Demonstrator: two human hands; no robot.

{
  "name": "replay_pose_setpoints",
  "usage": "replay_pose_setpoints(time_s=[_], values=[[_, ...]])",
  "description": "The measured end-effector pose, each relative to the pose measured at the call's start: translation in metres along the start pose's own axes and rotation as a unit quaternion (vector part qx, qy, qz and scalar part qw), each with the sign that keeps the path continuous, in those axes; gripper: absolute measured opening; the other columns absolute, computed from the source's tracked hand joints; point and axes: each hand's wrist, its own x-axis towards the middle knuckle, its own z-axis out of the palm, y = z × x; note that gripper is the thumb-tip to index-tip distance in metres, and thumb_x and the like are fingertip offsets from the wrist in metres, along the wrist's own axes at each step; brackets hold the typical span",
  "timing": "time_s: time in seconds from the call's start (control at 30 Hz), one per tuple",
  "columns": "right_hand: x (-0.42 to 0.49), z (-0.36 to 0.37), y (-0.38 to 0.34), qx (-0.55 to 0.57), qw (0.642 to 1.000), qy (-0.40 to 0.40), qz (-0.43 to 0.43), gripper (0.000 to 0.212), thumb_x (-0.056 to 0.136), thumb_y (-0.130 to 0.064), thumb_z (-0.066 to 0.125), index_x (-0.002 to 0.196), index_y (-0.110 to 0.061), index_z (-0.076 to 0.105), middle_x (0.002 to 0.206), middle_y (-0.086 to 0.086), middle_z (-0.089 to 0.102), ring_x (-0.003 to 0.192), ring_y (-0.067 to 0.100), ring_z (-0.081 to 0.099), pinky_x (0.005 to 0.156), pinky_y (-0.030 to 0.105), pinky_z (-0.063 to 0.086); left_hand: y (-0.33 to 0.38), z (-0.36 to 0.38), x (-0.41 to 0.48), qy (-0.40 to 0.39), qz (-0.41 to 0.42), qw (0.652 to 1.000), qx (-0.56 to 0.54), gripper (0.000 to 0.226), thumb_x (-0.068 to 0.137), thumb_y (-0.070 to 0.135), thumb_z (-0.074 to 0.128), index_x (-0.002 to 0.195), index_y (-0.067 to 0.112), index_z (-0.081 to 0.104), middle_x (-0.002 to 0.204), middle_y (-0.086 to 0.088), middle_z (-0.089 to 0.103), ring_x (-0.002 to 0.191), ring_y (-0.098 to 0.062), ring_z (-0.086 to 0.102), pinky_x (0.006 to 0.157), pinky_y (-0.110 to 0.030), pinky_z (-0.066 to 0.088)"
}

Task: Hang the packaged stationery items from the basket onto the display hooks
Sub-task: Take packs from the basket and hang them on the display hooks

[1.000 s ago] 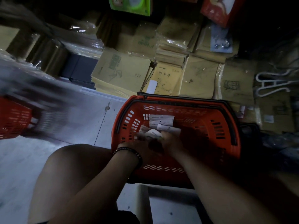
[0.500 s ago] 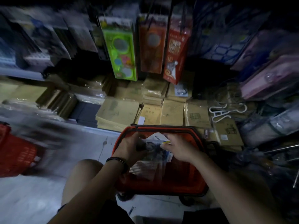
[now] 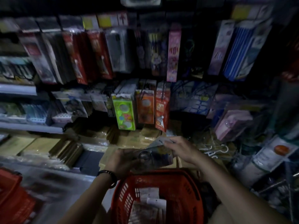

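An orange-red plastic basket (image 3: pixel 181 180) stands on the floor at the bottom middle, with several white-carded packs (image 3: pixel 152 198) lying inside it. Above its far rim both hands hold a small stack of clear packaged stationery items (image 3: pixel 153 155). My left hand (image 3: pixel 123 160) grips the stack's left end; a dark bracelet sits on that wrist. My right hand (image 3: pixel 179 147) pinches the top right of the stack. Display hooks (image 3: pixel 142 92) loaded with hanging packs fill the wall ahead. The scene is dim and blurred.
A green pack (image 3: pixel 123 113), an orange pack (image 3: pixel 144 107) and a red pack (image 3: pixel 161 110) hang just above the hands. Wrapped brown notebooks (image 3: pixel 68 149) are stacked on the low shelf. A second red basket (image 3: pixel 14 196) sits at the bottom left. A white hanger (image 3: pixel 213 151) lies to the right.
Both hands have lifted the stack of packs out of the basket and up above its far rim. The view has tilted up from the basket to the wall of hooks.
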Motion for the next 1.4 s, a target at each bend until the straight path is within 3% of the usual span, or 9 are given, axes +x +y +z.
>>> replay_pose_setpoints(time_s=[0.2,0.33,0.43,0.6,0.7,0.87,1.17,1.27,1.4], values=[[-0.011,-0.041,-0.036,-0.048,0.965,0.232,-0.110,0.052,0.098,-0.060,0.047,0.089,-0.012,0.065,0.075,0.002,0.064,0.069,0.016,0.062,0.057,0.038,0.042,0.021,-0.026,-0.014,0.054,-0.061,0.971,-0.223,0.033,0.072,0.021,0.094,0.102,0.015,0.082,0.097,-0.009,0.082,0.096,-0.034,0.077,0.071,-0.049,0.066],[-0.020,-0.046,-0.058,-0.055,0.926,0.340,-0.155,0.031,0.109,-0.038,0.049,0.125,-0.024,0.072,0.104,-0.015,0.071,0.099,0.006,0.068,0.070,0.008,0.046,0.036,-0.030,-0.017,0.082,-0.090,0.933,-0.338,0.032,0.084,0.010,0.084,0.113,0.005,0.070,0.110,-0.023,0.076,0.098,-0.045,0.075,0.074,-0.065,0.063],[-0.024,-0.035,-0.081,-0.108,0.892,0.352,-0.262,0.038,0.110,-0.024,0.051,0.145,-0.031,0.061,0.139,-0.013,0.065,0.126,0.001,0.060,0.100,0.018,0.051,0.059,-0.034,-0.011,0.096,-0.081,0.896,-0.426,0.031,0.093,0.004,0.073,0.122,0.004,0.060,0.121,-0.027,0.071,0.106,-0.050,0.071,0.079,-0.068,0.061],[-0.021,0.015,-0.097,-0.315,0.813,0.337,-0.354,0.051,0.098,-0.015,0.053,0.146,-0.031,0.058,0.146,0.006,0.062,0.136,0.028,0.057,0.103,0.047,0.053,0.113,-0.037,-0.005,0.064,-0.031,0.842,-0.535,0.030,0.098,0.018,0.065,0.127,0.012,0.065,0.124,-0.021,0.074,0.109,-0.042,0.072,0.084,-0.054,0.062],[-0.022,0.028,-0.102,-0.327,0.824,0.270,-0.375,0.055,0.101,-0.021,0.050,0.154,-0.034,0.049,0.162,-0.001,0.045,0.149,0.022,0.042,0.117,0.040,0.042,0.130,-0.042,-0.003,0.055,-0.009,0.834,-0.548,0.054,0.093,0.039,0.064,0.138,0.008,0.059,0.130,-0.022,0.071,0.119,-0.043,0.069,0.087,-0.051,0.060],[-0.030,0.004,-0.126,-0.258,0.899,0.144,-0.323,0.078,0.100,-0.054,0.055,0.165,-0.040,0.014,0.169,-0.030,0.002,0.156,-0.006,0.004,0.124,0.018,0.017,0.139,-0.058,-0.001,0.063,0.048,0.877,-0.474,0.052,0.080,0.018,0.077,0.130,0.013,0.063,0.115,-0.025,0.076,0.099,-0.046,0.076,0.088,-0.061,0.059],[0.000,-0.077,-0.199,-0.357,0.873,0.164,-0.288,0.106,0.084,-0.061,0.070,0.165,-0.042,0.005,0.168,-0.021,-0.023,0.157,0.010,-0.021,0.129,0.044,0.011,0.179,-0.101,0.007,0.055,0.123,0.893,-0.430,0.046,0.087,0.003,0.076,0.129,0.016,0.063,0.120,-0.016,0.077,0.105,-0.042,0.076,0.074,-0.055,0.064],[0.005,-0.100,-0.231,-0.424,0.837,0.158,-0.309,0.116,0.073,-0.071,0.071,0.164,-0.046,0.002,0.172,-0.011,-0.007,0.159,0.016,-0.009,0.128,0.043,0.004,0.195,-0.113,0.005,0.027,0.148,0.890,-0.430,0.051,0.085,0.003,0.076,0.133,0.013,0.061,0.122,-0.017,0.077,0.107,-0.042,0.075,0.071,-0.050,0.065],[0.018,-0.107,-0.254,-0.390,0.852,0.240,-0.252,0.123,0.061,-0.085,0.069,0.161,-0.047,0.011,0.145,-0.007,0.030,0.140,0.022,0.034,0.117,0.042,0.034,0.209,-0.123,0.008,-0.012,0.155,0.858,-0.490,0.048,0.090,0.013,0.072,0.137,0.014,0.061,0.129,-0.018,0.074,0.112,-0.042,0.074,0.084,-0.055,0.064]])
